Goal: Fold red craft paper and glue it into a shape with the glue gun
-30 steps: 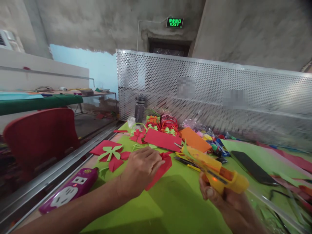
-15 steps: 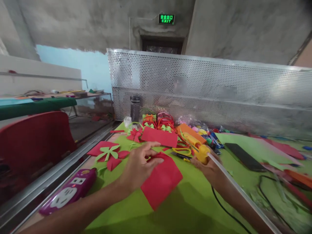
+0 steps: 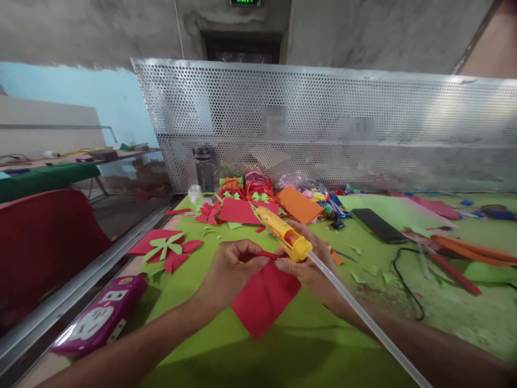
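Note:
My left hand (image 3: 232,272) is closed, its thumb and fingertips pinching the upper edge of a red square sheet (image 3: 264,302). The sheet's top edge looks folded over, and its lower corner hangs towards me. My right hand (image 3: 309,269) is wrapped around a yellow hot glue gun (image 3: 283,231). Its nozzle points away and to the left, and a long translucent glue stick (image 3: 363,318) juts out of its back end. The right thumb also touches the sheet's top edge, close to the left thumb. Other fingers of that hand are hidden behind the gun.
On the left lie a pale green flower cut-out (image 3: 163,247) and a purple case (image 3: 103,315). Further back are red sheets (image 3: 238,210), an orange sheet (image 3: 301,205) and a dark bottle (image 3: 204,168). A phone (image 3: 378,225) and orange scissors (image 3: 470,249) lie to the right, before a perforated metal screen (image 3: 315,102).
My right hand has brought the glue gun left, and its thumb now meets the red sheet's top edge beside my left hand. The camera view has tilted down and turned right.

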